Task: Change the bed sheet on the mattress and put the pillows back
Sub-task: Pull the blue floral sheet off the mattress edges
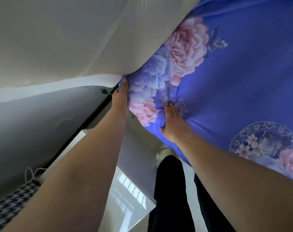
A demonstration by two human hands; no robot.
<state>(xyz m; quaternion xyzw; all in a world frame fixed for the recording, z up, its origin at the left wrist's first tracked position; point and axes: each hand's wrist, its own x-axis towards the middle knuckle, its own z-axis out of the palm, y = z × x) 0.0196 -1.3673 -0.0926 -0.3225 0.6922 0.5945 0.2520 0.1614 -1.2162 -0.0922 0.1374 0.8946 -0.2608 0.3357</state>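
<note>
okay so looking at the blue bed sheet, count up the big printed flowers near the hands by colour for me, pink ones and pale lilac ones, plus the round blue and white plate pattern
On the blue floral cotton bed sheet:
Pink printed flowers: 3
Pale lilac printed flowers: 1
Round blue-and-white plate motifs: 1
Total: 5

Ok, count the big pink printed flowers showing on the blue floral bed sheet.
3: one pink flower at top centre, one by the left hand, one at the right edge. Folds may hide more.
</note>
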